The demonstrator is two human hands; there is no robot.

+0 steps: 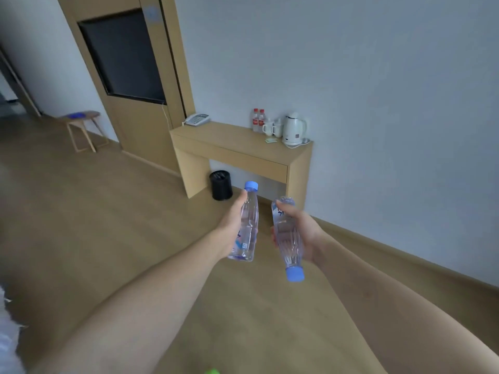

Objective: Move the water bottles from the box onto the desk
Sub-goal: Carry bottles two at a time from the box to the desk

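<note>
i see my left hand (234, 225) wrapped around a clear water bottle (247, 225), blue cap up, and my right hand (299, 233) clasping a second bottle (286, 238), cap pointing down toward me. both hang over the wood floor, well short of the desk (229, 141), where a kettle (294, 129), mugs and two red-labelled bottles (258, 120) stand.

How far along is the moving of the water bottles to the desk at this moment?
Midway through a carry. The left hand grips one blue-capped bottle cap up, and the right hand grips another cap down. Both are in the air, short of the desk, so setting them down remains. The box is out of view.
</note>
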